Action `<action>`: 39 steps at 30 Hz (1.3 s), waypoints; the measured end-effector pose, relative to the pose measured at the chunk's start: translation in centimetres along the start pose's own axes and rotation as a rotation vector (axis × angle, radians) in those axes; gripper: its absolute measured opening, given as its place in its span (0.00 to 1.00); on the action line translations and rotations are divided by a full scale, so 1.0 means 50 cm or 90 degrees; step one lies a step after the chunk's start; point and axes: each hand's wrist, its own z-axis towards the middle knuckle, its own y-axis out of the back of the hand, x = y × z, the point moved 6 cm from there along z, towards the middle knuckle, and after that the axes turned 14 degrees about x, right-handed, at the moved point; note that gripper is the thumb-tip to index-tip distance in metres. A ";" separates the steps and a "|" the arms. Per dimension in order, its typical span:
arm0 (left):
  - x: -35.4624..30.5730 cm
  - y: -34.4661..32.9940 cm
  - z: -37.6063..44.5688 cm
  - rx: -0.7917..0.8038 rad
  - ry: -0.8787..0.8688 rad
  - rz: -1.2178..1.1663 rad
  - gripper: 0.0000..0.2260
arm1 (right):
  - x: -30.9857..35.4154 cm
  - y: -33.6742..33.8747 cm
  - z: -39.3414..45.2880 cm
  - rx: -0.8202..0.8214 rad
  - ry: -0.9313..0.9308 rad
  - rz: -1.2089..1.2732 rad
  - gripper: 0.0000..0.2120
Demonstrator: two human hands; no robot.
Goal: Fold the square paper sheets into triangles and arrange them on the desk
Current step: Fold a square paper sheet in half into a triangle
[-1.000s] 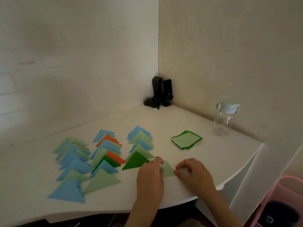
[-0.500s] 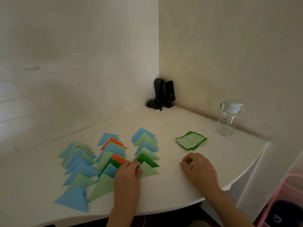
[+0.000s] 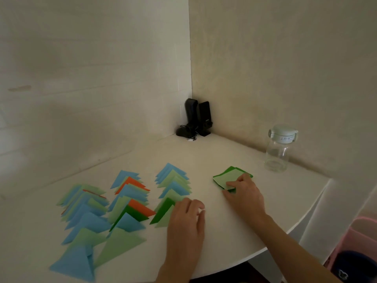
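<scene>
Now: right hand (image 3: 245,193) pinches square stack (image 3: 231,176) | left hand (image 3: 186,219) relaxed; triangles (image 3: 173,180) point away

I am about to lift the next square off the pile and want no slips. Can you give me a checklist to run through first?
1. Right hand on the pile of squares: ok, fingers rest on the top light green sheet.
2. Only one sheet pinched: cannot tell.
3. Left hand free to help: ok, it holds nothing and lies beside the last triangle.
4. Bare desk in front for folding: ok.
5. Bottle out of the way: ok, it stands apart behind the pile.
</scene>
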 end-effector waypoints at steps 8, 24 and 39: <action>-0.018 -0.042 0.012 0.048 -0.049 0.072 0.02 | -0.016 0.003 0.013 -0.100 0.019 -0.014 0.08; -0.025 -0.035 -0.006 0.082 -0.090 -0.015 0.16 | 0.036 0.032 -0.131 -0.123 0.223 -0.097 0.08; -0.019 -0.064 -0.021 0.126 -0.052 -0.060 0.08 | -0.018 -0.020 -0.147 0.077 0.197 0.066 0.13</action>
